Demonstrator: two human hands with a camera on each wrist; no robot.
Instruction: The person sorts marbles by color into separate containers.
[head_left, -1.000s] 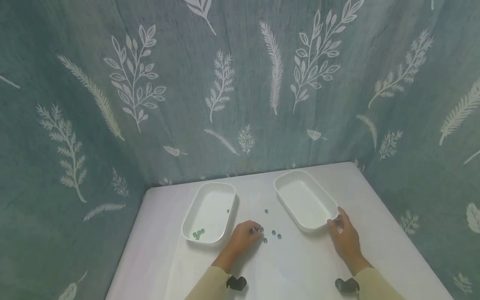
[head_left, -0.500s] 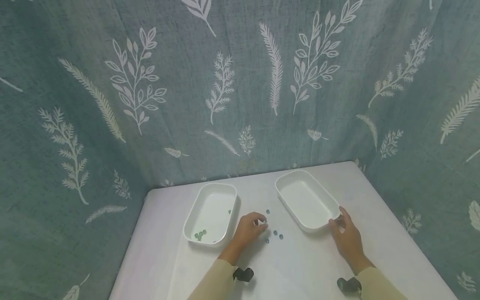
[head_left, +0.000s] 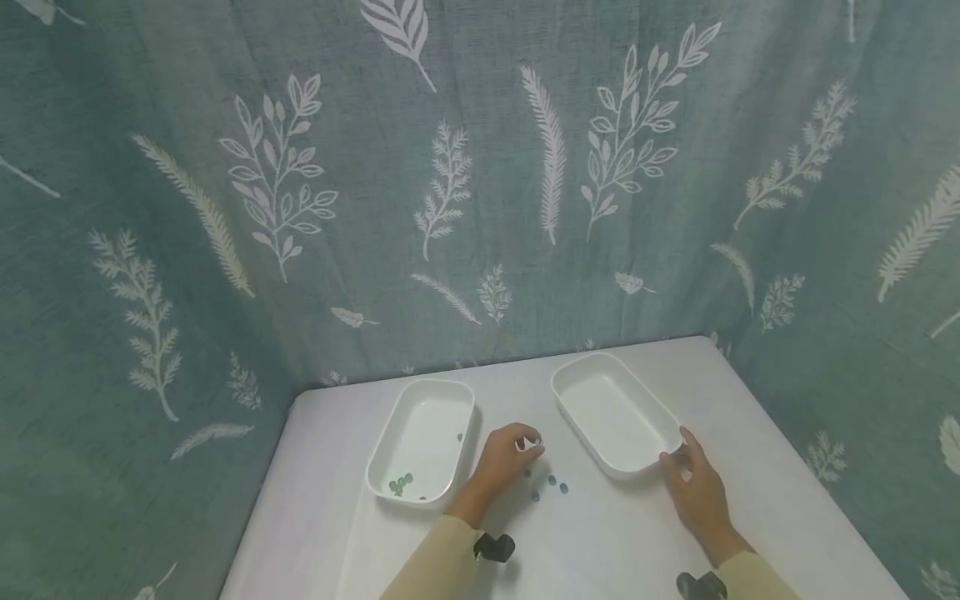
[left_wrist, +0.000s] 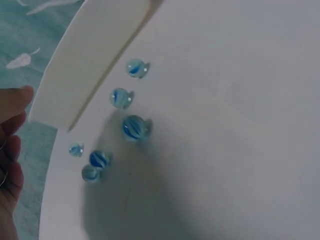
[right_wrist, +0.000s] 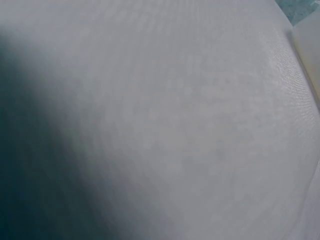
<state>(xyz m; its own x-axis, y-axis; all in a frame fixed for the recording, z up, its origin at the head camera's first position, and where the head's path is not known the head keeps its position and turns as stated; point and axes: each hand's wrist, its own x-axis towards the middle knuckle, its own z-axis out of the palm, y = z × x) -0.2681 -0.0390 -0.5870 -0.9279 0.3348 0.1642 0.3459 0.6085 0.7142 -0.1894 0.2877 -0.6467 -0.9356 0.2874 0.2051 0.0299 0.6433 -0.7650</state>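
"Head view: what is each grip doing?"

"Left hand (head_left: 501, 458): thumb and finger curve to a narrow gap by the blue marbles (left_wrist: 134, 127), which lie loose on the bench (head_left: 615, 542); I can't tell whether one is pinched. Right hand (head_left: 693, 492) holds the near corner of the right tray (head_left: 615, 421)."

"How would you work them?"

"I'd close low on opposite sides of one marble; pressing from above would probably send it rolling."

"And the right?"

"Light, steady pressure, I think; a tug could nudge that tray into the marbles beside it."
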